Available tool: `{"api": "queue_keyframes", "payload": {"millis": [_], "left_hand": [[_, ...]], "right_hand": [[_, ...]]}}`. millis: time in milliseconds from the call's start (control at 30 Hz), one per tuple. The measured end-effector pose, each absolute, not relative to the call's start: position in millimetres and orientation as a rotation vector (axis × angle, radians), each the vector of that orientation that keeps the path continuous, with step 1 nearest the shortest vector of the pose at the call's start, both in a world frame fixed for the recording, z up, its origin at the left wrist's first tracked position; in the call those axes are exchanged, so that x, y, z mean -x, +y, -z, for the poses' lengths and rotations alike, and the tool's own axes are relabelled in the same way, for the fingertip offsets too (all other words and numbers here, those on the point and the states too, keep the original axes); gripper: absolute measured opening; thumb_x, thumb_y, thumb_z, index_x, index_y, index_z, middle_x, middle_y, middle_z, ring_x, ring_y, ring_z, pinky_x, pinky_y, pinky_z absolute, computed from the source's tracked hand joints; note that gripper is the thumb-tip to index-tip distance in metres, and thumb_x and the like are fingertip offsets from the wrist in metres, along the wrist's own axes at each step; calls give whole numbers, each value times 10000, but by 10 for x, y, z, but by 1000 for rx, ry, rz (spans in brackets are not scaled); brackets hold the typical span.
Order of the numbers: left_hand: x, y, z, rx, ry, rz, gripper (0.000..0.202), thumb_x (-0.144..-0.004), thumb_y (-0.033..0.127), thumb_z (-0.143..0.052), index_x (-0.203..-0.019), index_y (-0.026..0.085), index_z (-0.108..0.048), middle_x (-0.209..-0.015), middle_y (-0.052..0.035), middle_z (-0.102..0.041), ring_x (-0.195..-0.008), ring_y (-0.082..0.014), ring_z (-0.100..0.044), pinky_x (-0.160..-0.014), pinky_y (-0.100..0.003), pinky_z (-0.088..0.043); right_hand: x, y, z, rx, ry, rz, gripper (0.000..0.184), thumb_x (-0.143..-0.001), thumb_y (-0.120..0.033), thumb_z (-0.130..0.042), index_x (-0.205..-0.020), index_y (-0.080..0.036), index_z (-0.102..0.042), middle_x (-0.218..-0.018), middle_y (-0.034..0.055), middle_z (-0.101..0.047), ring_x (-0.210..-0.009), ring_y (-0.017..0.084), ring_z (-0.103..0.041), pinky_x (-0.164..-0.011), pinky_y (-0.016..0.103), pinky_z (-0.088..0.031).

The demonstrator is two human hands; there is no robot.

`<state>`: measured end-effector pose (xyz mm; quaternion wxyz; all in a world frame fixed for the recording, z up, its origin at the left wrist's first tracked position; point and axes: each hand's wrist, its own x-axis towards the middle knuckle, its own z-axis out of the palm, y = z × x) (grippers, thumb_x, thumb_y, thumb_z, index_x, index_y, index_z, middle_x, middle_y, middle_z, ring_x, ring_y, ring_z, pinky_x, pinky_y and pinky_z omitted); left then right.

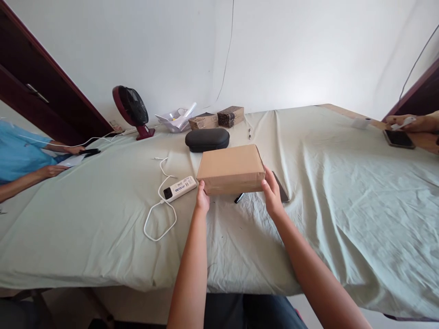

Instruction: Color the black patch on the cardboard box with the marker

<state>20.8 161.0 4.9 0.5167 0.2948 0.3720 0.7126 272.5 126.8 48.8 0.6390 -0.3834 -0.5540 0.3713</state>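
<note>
A closed brown cardboard box is held between my two hands above the cloth-covered table. My left hand grips its near left corner, thumb on the front face. At the right end, my right hand closes round the near corner with the thumb on the front. Most of my fingers are hidden behind or under the box. Partly covered by the box are a dark pen-like item and a dark flat object. Just left of my left hand lies a white power strip with a looped white cable.
Behind the box sits a black hard case. Further back are two taped cardboard boxes, a clear basket, a red fan and a pen. People's hands show at the left and right, near a phone.
</note>
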Motion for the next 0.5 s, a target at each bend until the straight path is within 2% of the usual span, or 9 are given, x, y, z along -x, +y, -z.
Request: {"api": "queue_keyframes", "payload": {"millis": [100, 167, 233, 300, 367, 500], "left_hand": [[-225, 1591, -73, -701, 936, -1730, 838, -738, 852, -718, -1312, 241, -716, -1420, -141, -698, -1517, -349, -493, -1175, -467, -478], [-235, 1576, -95, -715, 941, -1731, 949, -653, 958, -682, -1270, 238, -726, -1414, -157, -695, -1520, -375, -480, -1145, -475, -497], [-233, 1553, -134, -760, 923, -1721, 978, -618, 993, -662, -1241, 241, -727, -1397, -160, -699, -1492, -392, -505, -1106, -481, -520], [-216, 1515, -193, -836, 882, -1702, 870, -659, 901, -724, -1245, 257, -717, -1394, -135, -697, -1443, -385, -552, -1078, -472, -536], [-188, 1461, -263, -918, 835, -1663, 771, -698, 763, -784, -1287, 275, -694, -1408, -112, -685, -1408, -373, -582, -1066, -463, -541], [-140, 1342, -378, -1007, 828, -1527, 833, -638, 550, -870, -1386, 269, -634, -1336, -129, -712, -1320, -391, -637, -1037, -489, -547]], "right_hand": [[-2720, 1262, -508, 891, -1199, -857, 563, -948, -639, -637, -1399, -316, -540, -1551, 85, -583, -1482, 325, -507, -1241, 553, -385], [-2718, 1270, -527, 896, -1127, -873, 500, -920, -621, -675, -1291, -310, -549, -1453, 81, -635, -1409, 317, -565, -1191, 522, -433], [-2725, 1291, -538, 894, -1038, -926, 433, -884, -550, -704, -1207, -309, -545, -1366, 58, -662, -1342, 307, -602, -1138, 495, -471], [-2749, 1322, -534, 862, -977, -985, 415, -819, -456, -696, -1180, -315, -548, -1307, 33, -675, -1307, 306, -607, -1103, 485, -488], [-2792, 1354, -522, 800, -976, -1005, 481, -743, -383, -658, -1212, -323, -569, -1312, 21, -679, -1326, 315, -585, -1114, 497, -479], [-2907, 1400, -508, 686, -1136, -1013, 651, -695, -327, -648, -1345, -348, -609, -1457, 12, -652, -1463, 340, -498, -1225, 550, -395]]}}
